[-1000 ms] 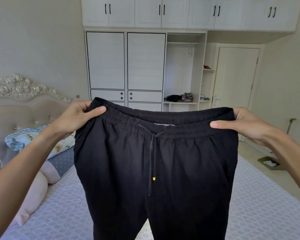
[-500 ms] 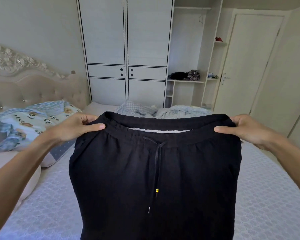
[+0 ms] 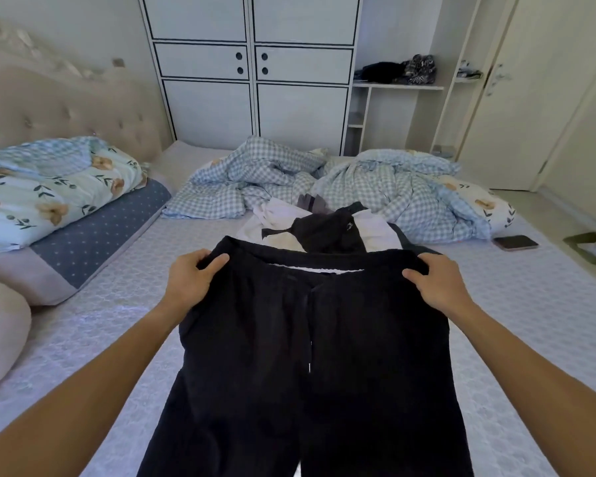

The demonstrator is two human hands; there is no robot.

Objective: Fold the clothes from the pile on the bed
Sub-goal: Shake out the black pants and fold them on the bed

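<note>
Where the mattress runs toward the wardrobe (image 3: 252,63), a crumpled blue checked quilt (image 3: 386,191) is spread across the far side of the bed (image 3: 530,304). Just before it, a small pile of clothes (image 3: 324,225) is seen: white pieces with a black garment on top and a grey one behind. A floral pillow (image 3: 49,191) is stacked on a dotted blue one (image 3: 97,235) at the left, below a padded headboard (image 3: 66,108). A dark phone (image 3: 515,242) is laid face up on the bed at the right, well apart from the pile. Dark items are kept on an open shelf (image 3: 398,86) beside the wardrobe doors; a closed door (image 3: 516,91) is set at the right.

Black drawstring trousers (image 3: 307,356) are held out over the near part of the bed, waistband away from the person, legs hanging toward the lower edge; the near edge of the pile is hidden by the waistband. The left hand (image 3: 191,280) is closed on the left end of the waistband, thumb on top, fingers curled under the cloth. The right hand (image 3: 437,284) is closed likewise on the right end. Both forearms are extended forward, nearly straight.
</note>
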